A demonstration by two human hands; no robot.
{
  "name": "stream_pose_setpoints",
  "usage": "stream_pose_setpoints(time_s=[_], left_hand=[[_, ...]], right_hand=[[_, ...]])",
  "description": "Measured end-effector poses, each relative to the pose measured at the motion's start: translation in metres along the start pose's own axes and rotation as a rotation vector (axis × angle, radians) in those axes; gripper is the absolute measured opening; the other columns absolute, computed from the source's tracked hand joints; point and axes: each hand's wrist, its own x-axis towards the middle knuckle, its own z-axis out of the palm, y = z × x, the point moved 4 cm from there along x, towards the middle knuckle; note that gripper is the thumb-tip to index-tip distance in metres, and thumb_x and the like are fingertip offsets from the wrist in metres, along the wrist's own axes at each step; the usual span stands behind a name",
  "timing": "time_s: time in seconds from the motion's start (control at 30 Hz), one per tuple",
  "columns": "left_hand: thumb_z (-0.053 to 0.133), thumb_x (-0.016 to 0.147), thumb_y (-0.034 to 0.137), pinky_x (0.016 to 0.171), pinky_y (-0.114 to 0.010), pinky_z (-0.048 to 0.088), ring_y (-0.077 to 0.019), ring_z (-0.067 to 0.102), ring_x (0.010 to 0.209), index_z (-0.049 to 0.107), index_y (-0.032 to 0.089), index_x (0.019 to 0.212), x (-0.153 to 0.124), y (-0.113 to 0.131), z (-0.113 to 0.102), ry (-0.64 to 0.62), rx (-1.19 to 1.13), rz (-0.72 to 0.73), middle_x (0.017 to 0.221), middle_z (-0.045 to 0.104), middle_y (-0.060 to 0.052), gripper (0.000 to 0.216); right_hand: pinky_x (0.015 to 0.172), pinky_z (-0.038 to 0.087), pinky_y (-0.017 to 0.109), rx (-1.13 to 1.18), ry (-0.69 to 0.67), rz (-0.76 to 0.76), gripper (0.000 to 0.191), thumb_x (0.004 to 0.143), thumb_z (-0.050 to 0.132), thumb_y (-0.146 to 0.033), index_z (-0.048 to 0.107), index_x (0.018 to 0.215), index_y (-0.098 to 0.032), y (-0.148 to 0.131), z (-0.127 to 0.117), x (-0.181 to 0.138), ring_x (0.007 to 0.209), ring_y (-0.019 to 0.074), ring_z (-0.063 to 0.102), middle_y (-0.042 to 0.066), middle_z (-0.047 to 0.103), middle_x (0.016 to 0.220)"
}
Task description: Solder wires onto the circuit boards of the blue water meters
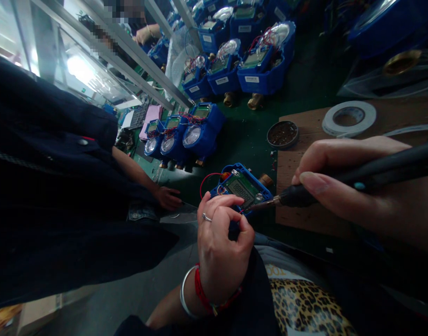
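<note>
From the head view, I'm pinching the near edge of the blue meter (242, 189) with my left hand (222, 247), fingers curled together on its housing, steadying it on the green tabletop (249, 135) beside the board (305, 205). My right hand (361, 191) is clamped round the soldering iron (340, 184), its tip touching the meter's circuit board by the display. The meter looks solid and fairly heavy with its brass fittings, but the thin wires and board look fragile, so I'm gripping the plastic shell only.
</note>
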Motion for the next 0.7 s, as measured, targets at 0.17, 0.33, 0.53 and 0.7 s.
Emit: stream_pose_setpoints(time_s=[0.17, 0.33, 0.53, 0.7], left_hand=[[0.056, 0.077, 0.003, 0.110, -0.048, 0.039, -0.0157, 0.065, 0.097, 0.048, 0.020, 0.076, 0.0011, 0.0007, -0.0001, 0.000, 0.001, 0.005, 0.095, 0.069, -0.002, 0.019], [0.056, 0.077, 0.003, 0.109, -0.048, 0.039, -0.0159, 0.065, 0.097, 0.049, 0.020, 0.075, 0.0012, 0.0009, 0.0005, -0.002, -0.002, 0.004, 0.095, 0.069, -0.002, 0.018], [0.057, 0.077, 0.003, 0.109, -0.048, 0.040, -0.0157, 0.064, 0.098, 0.049, 0.020, 0.075, 0.0016, 0.0017, 0.0008, 0.002, -0.001, 0.006, 0.095, 0.069, -0.002, 0.018], [0.057, 0.077, 0.003, 0.109, -0.047, 0.039, -0.0155, 0.064, 0.098, 0.049, 0.020, 0.076, 0.0024, 0.0025, 0.0009, -0.002, 0.002, 0.006, 0.096, 0.069, -0.002, 0.019]], right_hand=[[0.030, 0.033, 0.019, -0.008, 0.001, 0.010, 0.025, 0.080, 0.053, -0.025, 0.051, 0.055, -0.021, 0.0015, 0.0007, 0.0008, 0.037, 0.0082, 0.047, -0.003, 0.056, 0.047], [0.032, 0.034, 0.019, -0.002, -0.009, 0.004, 0.024, 0.080, 0.053, -0.024, 0.053, 0.056, -0.020, 0.0011, 0.0011, 0.0017, 0.038, 0.0082, 0.047, -0.002, 0.056, 0.047], [0.031, 0.032, 0.019, 0.010, -0.007, 0.000, 0.024, 0.080, 0.053, -0.023, 0.051, 0.056, -0.020, 0.0005, 0.0017, 0.0023, 0.036, 0.0071, 0.044, -0.003, 0.054, 0.045], [0.032, 0.033, 0.019, -0.004, -0.007, -0.002, 0.023, 0.080, 0.052, -0.024, 0.056, 0.058, -0.019, 0.0027, 0.0016, -0.0004, 0.038, 0.0074, 0.046, -0.003, 0.055, 0.048]])
